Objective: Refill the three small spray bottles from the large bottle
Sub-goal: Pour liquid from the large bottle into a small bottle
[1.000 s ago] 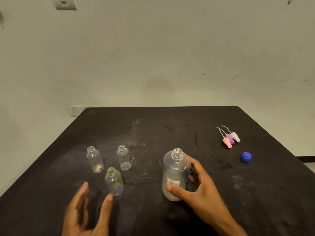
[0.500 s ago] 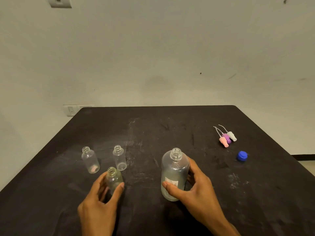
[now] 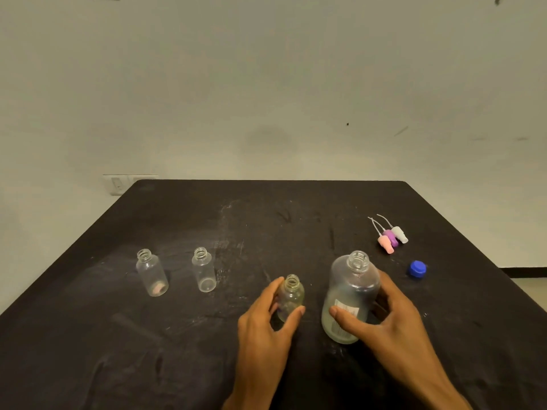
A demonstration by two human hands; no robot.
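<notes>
Both hands were closed on glass. Left hand (image 3: pixel 266 324) pinched one small spray bottle (image 3: pixel 290 297) between thumb and curled fingers, low on its body. Right hand (image 3: pixel 381 318) wrapped the large bottle (image 3: pixel 349 297), thumb across the label, fingers round the far side. Both bottles stood upright on the black table (image 3: pixel 88 335), uncapped, the small one just beside the large bottle on its left.

Two more small bottles (image 3: pixel 151 275) (image 3: pixel 203 273) stood well to the left of the large bottle, open-necked, apart from each other. Spray tops (image 3: pixel 390 235) lay in a cluster beyond the large bottle and to its right; a blue cap (image 3: pixel 417 270) lay nearer, also to its right.

Risks as I judged them:
- Neck of the small bottle was narrow against the large bottle's mouth. A quick tilt would likely send liquid over the rim and onto the table.
- My pinch sat low on a light bottle. A knock from the large bottle's lip could tip it.
- Frosted wall hid the liquid level; I could not tell how full the large bottle was, possibly near half. A fuller bottle would gush early.
- Wet glass would slip in the right hand's grip.
- Spill running right could reach the spray tops.
</notes>
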